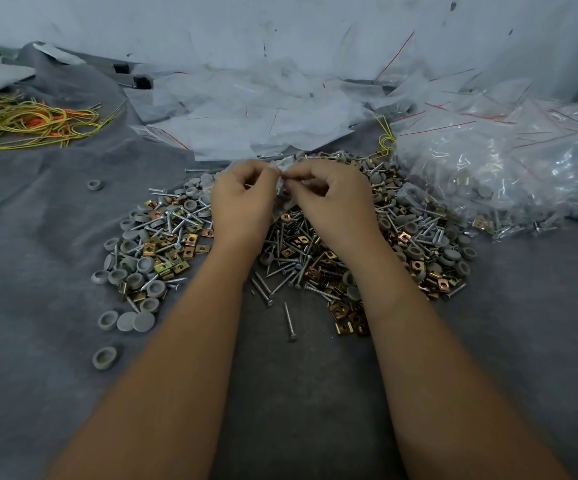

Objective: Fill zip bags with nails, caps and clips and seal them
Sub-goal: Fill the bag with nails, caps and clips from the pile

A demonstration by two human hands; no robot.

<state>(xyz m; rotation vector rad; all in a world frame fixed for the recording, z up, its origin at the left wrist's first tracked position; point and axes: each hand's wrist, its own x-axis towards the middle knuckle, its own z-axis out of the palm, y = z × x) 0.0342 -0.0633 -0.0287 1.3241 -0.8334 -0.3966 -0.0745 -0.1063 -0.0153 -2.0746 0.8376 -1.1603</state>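
Nearest the camera, two bare forearms reach forward over a grey cloth-covered tabletop (38, 258). A single loose screw (290, 322) lies between them, just short of the main heap (315, 244) of screws, grey caps and brass-coloured clips.

Above the middle of that heap the left hand (242, 199) and the right hand (332, 202) meet. Each grip is closed in a pinch on the top edge of one small clear zip bag (284, 188): the fingertips almost touch at the bag's mouth, and its body hangs down between the two palms, just over the heap. The bag's long axis runs roughly top to bottom, with the seal strip across the pinch line, equally near both hands. Whether the mouth is already pressed closed cannot be told; judging by the pinch, the step in hand is opening or sealing it.

Further off to the right lies a pile of filled bags (509, 174). Beyond the hands, empty bags (246, 112) with red strips are spread out, and far left sits a tangle of yellow and orange cords (31, 119).
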